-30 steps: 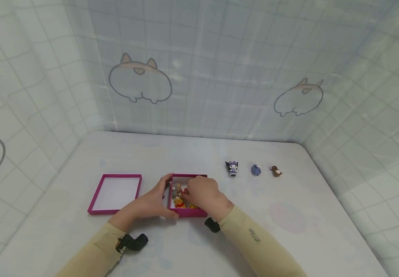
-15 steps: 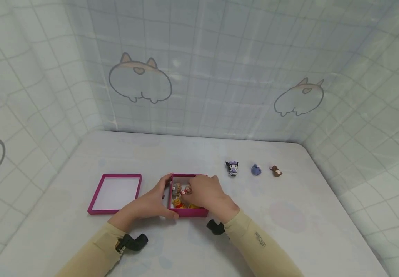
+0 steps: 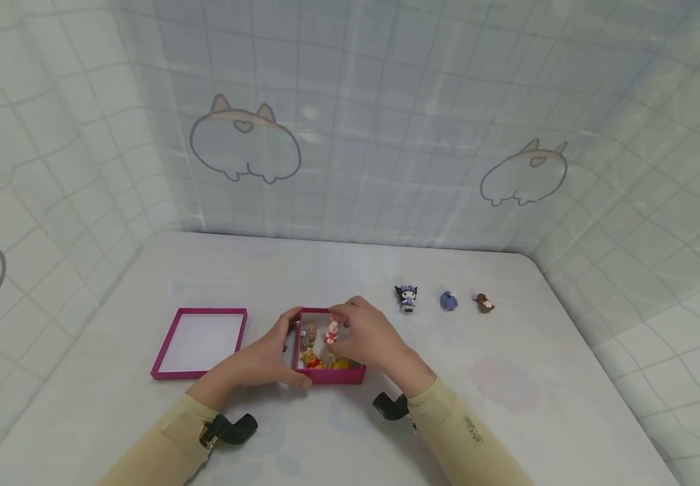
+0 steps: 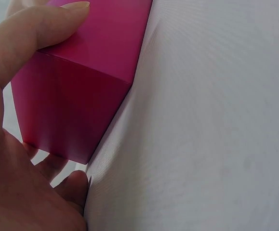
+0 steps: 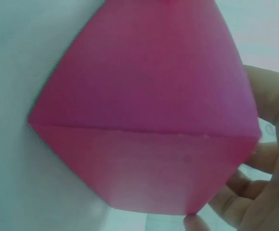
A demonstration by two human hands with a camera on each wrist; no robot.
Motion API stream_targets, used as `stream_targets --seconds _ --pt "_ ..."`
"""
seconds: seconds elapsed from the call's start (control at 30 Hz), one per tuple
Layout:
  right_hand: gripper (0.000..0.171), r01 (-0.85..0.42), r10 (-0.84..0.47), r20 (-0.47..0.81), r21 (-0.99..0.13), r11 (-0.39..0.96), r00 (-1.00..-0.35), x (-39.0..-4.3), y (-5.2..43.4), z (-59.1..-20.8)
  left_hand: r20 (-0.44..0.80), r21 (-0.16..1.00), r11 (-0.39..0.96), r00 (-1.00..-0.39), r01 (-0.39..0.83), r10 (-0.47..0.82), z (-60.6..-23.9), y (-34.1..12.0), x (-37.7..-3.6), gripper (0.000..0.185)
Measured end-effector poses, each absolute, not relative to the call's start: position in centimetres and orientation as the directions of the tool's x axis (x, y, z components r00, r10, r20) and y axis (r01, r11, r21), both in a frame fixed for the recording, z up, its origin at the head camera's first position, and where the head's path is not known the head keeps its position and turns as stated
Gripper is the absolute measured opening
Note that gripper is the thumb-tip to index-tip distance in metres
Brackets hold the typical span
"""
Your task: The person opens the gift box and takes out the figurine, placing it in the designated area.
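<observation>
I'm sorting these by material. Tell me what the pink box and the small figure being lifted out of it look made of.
Pink box: probably matte card, with flat magenta walls, crisp folded edges and a white inside. Small figure, pinched by the right hand: looks like moulded plastic or resin, pink and white; too small to be sure.

The box (image 3: 329, 373) sits before me on the surface (image 3: 532, 378), its lid (image 3: 200, 341) to its left. Three figures (image 3: 449, 300) stand in a row behind it, to the right.
</observation>
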State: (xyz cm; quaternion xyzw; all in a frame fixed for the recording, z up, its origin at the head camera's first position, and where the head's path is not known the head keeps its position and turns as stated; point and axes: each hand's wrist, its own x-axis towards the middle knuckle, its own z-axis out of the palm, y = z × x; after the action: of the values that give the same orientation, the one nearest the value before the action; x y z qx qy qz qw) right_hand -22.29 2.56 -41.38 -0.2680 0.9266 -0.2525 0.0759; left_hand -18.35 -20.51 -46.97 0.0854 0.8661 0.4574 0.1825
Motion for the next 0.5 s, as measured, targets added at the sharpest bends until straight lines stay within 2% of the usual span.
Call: stream_targets --seconds 0.2,0.5 --pt "0.061 -0.38 -0.493 -0.005 -0.63 0.677 -0.87 -22.2 3.4 -41.0 -0.242 0.813 0.582 -0.922 -0.023 0.302 -46.9 -20.4 -18.2 0.135" --pt "0.062 -0.326 -0.469 -0.006 -0.711 0.624 -0.883 -22.8 4.8 -40.9 -0.241 0.819 0.574 -0.919 -0.019 0.313 -46.7 -20.3 -18.2 0.133"
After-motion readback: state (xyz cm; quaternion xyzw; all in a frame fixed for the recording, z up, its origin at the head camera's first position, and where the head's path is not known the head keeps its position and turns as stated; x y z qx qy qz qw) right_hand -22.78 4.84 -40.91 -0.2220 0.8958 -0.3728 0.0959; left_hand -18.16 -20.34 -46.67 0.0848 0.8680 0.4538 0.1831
